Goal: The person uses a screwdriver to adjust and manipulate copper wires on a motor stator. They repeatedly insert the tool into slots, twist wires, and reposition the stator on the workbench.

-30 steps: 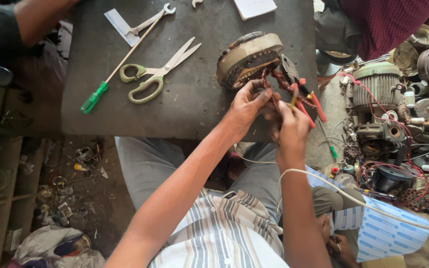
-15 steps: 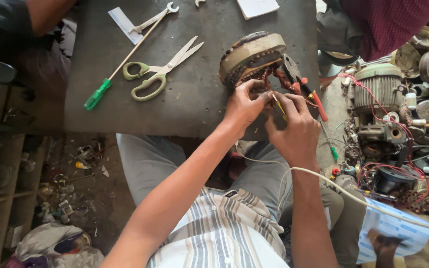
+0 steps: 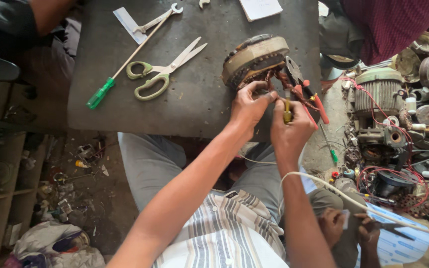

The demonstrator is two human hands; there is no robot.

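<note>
In a cluttered workshop, at the dark counter (image 3: 125, 109) carrying scissors (image 3: 162, 69) and a green-handled screwdriver (image 3: 125, 64), I am pinching the copper windings of the motor stator (image 3: 254, 57) at the counter's right edge with my left hand (image 3: 248, 105), while my right hand (image 3: 289, 131) is gripping a yellow-handled tool (image 3: 287, 110).

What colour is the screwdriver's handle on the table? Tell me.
Bright green: the screwdriver handle lies left of the scissors, clearest in the head view.

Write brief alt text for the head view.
Both hands work on a motor stator on a dark table: left hand grips its windings, right hand holds a yellow-handled tool. Scissors lie to the left.
</note>
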